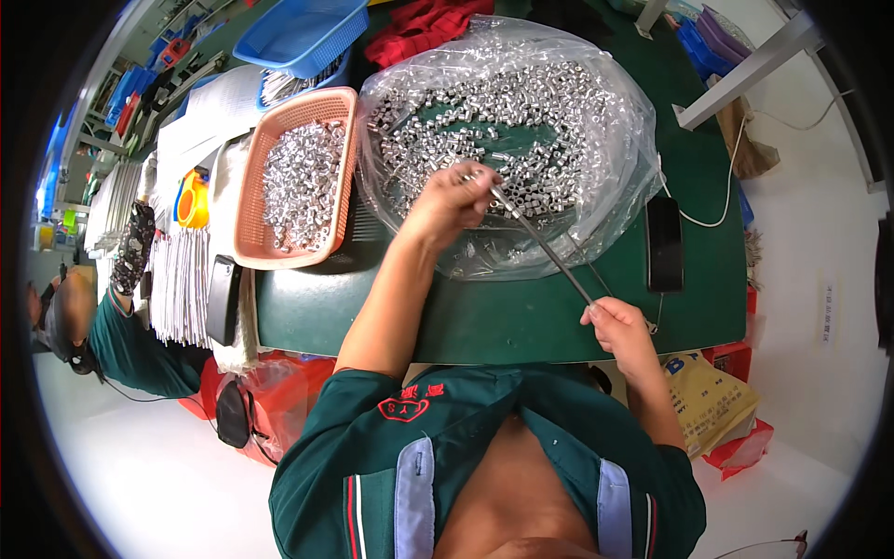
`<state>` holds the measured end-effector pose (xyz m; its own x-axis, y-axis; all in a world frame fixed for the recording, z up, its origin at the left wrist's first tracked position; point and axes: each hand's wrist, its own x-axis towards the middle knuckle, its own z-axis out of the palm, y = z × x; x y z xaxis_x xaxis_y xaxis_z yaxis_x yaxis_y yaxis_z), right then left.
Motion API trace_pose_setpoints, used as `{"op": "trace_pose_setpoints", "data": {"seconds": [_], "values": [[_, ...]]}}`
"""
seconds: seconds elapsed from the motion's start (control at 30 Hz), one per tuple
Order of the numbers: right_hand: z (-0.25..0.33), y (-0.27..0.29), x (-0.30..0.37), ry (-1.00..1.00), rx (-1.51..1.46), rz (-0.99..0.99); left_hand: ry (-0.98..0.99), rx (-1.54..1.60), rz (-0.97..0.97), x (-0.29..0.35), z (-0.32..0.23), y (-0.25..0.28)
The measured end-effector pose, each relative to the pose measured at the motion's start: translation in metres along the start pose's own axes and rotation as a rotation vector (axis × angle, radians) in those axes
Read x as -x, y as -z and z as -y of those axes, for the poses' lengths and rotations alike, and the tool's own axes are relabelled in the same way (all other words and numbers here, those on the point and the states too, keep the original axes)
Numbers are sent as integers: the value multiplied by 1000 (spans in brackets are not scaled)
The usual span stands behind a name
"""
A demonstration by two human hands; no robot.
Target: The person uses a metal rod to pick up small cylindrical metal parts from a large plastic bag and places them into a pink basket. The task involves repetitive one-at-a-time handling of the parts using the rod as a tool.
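A thin dark grey rod slants between my two hands over the near edge of a clear plastic bag. My left hand is closed at its upper end, where a short bright silver section shows beside the fingertips. Whether that section is a separate metal sleeve I cannot tell. My right hand grips the lower end near the table's front edge. Beneath my left hand the opened plastic bag holds a spread of small silver metal sleeves. An orange basket with similar small metal pieces stands to the left.
A black phone lies at the right of the green table. Blue baskets, red cloth, a yellow tape dispenser and a dark case surround the work area. Another person sits at the left.
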<state>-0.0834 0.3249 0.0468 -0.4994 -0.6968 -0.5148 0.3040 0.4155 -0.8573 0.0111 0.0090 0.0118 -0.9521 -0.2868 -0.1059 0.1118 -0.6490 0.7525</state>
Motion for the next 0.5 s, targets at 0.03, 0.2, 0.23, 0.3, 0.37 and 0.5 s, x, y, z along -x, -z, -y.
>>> {"op": "trace_pose_setpoints", "data": {"seconds": [0.03,0.2,0.23,0.3,0.37,0.5], "values": [[-1,-5,-2,37,42,-28,29,-66,-37,1,6,-9],[1,-11,-6,219,281,-195,83,-38,-39,4,3,-15],[1,-9,-5,221,290,-210,93,31,-62,6,2,-14],[3,-6,-3,229,311,-220,146,75,-113,5,-4,-14],[6,-2,3,241,333,-213,153,72,-144,4,-7,-12],[14,2,10,249,370,-209,135,27,-126,6,-14,-15]]}}
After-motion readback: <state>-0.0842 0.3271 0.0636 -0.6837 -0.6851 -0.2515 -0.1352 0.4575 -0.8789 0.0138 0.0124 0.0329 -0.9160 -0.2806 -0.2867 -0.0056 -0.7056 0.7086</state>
